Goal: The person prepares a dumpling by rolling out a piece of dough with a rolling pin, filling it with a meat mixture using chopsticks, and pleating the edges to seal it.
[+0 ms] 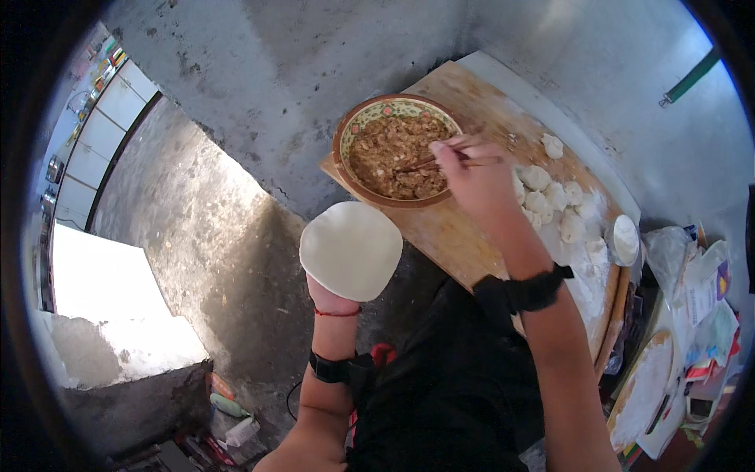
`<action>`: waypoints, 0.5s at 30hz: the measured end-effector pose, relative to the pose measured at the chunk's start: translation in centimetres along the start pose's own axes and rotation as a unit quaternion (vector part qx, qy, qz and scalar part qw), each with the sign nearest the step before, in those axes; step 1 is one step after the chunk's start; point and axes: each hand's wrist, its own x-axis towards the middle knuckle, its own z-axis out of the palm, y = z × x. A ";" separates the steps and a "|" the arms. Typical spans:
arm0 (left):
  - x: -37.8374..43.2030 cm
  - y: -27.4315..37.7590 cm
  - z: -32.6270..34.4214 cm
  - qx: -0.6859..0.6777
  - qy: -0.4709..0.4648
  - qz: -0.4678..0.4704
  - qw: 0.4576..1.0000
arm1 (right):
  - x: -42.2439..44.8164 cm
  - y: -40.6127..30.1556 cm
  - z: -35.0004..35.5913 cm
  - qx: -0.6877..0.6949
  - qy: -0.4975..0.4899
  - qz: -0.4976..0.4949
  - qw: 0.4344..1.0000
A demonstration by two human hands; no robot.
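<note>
A round, flat dough wrapper (pixel 351 251) lies over the palm and fingers of my left hand (pixel 330 298), hiding most of that hand. It is held in the air off the board's near edge. My right hand (pixel 476 171) grips a pair of chopsticks (pixel 486 160), their tips in the brown minced filling (pixel 395 147). A patterned bowl with a brown rim (pixel 392 203) holds the filling and stands at the far left corner of a wooden board (pixel 442 245). Several pieces of white dough or filled buns (pixel 538 202) sit on the board to the right of my right hand.
Flour (pixel 590 289) covers the board's right part, beside a small bowl of flour (pixel 625 239). Lower right are a floured round board (pixel 643 389) and plastic bags (pixel 705 295). A grey wall (pixel 295 71) rises behind the bowl. Bottles (pixel 239 432) stand low at left.
</note>
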 end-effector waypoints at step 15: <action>3.5 0.6 -1.7 0.022 0.015 0.042 0.999 | -3.1 0.9 0.3 0.286 -0.043 0.378 0.879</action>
